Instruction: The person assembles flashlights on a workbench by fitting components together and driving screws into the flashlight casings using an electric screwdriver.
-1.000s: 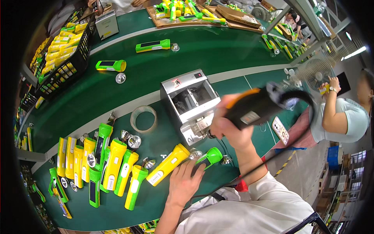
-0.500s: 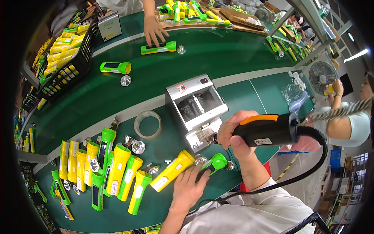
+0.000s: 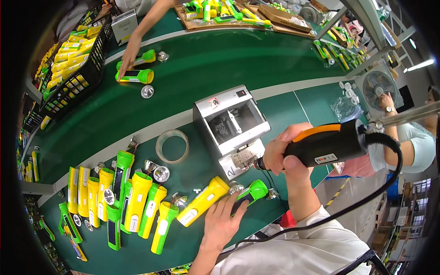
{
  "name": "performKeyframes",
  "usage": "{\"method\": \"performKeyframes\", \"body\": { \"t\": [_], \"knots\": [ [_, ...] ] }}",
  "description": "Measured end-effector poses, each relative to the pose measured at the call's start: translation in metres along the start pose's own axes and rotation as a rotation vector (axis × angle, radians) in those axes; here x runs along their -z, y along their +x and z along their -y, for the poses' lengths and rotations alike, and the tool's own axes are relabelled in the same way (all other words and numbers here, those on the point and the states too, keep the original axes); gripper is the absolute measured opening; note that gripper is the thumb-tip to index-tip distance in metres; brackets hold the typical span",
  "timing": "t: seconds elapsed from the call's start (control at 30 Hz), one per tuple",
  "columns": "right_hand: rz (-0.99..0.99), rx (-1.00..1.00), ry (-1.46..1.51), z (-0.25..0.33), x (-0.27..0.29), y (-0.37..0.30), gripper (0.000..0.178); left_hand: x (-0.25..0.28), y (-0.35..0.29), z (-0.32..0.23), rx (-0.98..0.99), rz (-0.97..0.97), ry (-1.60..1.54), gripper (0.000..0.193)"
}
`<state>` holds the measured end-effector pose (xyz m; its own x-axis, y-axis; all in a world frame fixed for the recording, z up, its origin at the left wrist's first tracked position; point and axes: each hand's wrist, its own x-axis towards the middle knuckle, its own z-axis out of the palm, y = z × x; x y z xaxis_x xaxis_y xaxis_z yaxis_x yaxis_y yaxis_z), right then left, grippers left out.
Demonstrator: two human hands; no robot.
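My right hand (image 3: 274, 156) grips a black electric screwdriver (image 3: 337, 144) with an orange lever. Its tip is at the front outlet of a silver screw feeder (image 3: 233, 126); whether a screw sits on the bit is too small to tell. My left hand (image 3: 222, 223) rests with fingers curled over a green flashlight (image 3: 254, 191) lying on the bench, partly hidden under them. A loose reflector (image 3: 272, 194) lies by its head. Touching or close beside that hand is a yellow flashlight (image 3: 201, 201), a reflector (image 3: 235, 188) at its head.
Several yellow and green flashlights (image 3: 137, 201) with hanging reflectors stand grouped at left. A tape roll (image 3: 172, 146) lies behind them. Beyond the bench rail, a co-worker's hand (image 3: 130, 52) is over the green belt, near a black crate (image 3: 87, 75). A coiled hose (image 3: 408, 114) holds the screwdriver's end.
My right hand and the screwdriver have shifted slightly right and toward me. My left hand stays put. The co-worker's hand and a flashlight have moved left, beside another flashlight.
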<state>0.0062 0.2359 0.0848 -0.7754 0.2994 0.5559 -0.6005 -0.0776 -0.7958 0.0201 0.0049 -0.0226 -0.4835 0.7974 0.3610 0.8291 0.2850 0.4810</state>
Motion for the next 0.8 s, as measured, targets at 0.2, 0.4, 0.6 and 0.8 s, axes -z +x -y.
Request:
{"method": "performKeyframes", "body": {
  "t": [0.2, 0.4, 0.6, 0.8],
  "knots": [
    [0.084, 0.1, 0.06, -0.011, 0.005, -0.001, 0.044, -0.003, 0.0, 0.0, 0.002, -0.004, -0.018, 0.04],
    [0.18, 0.18, -0.02, -0.016, 0.011, 0.003, 0.045, -0.002, 0.0, -0.001, 0.01, -0.008, -0.028, 0.04],
    [-0.111, -0.412, -0.05, 0.0, -0.013, 0.022, 0.029, 0.001, 0.003, 0.0, 0.004, -0.019, -0.02, 0.031],
    [-0.044, -0.4, -0.113, 0.007, -0.013, 0.016, 0.031, 0.003, -0.002, -0.002, 0.007, -0.029, -0.008, 0.035]
  ]
}}
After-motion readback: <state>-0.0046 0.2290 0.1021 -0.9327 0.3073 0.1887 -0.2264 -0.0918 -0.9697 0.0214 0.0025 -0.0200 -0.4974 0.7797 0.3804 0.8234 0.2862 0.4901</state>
